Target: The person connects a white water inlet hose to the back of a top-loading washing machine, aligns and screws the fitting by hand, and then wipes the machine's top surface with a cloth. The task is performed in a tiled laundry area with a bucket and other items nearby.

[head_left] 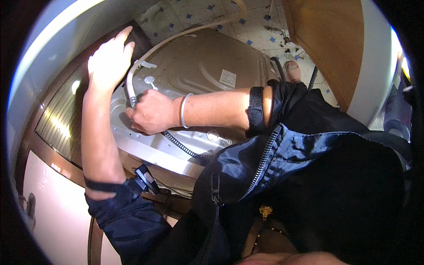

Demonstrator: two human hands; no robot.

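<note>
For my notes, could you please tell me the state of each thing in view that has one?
Left hand: open, fingers extended.
Right hand: closed on the hose.
Hose: bent in a curve.
Bracelet: worn, right wrist.
Jacket: unzipped at the collar.

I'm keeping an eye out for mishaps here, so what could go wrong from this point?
The pale hose bends just above where the right hand closes on its end; a hard pull might kink it. The black ribbed strip runs out from under that hand and could get tugged along. The bracelet on the right wrist sits above the metal panel, so it might scrape or catch.
</note>
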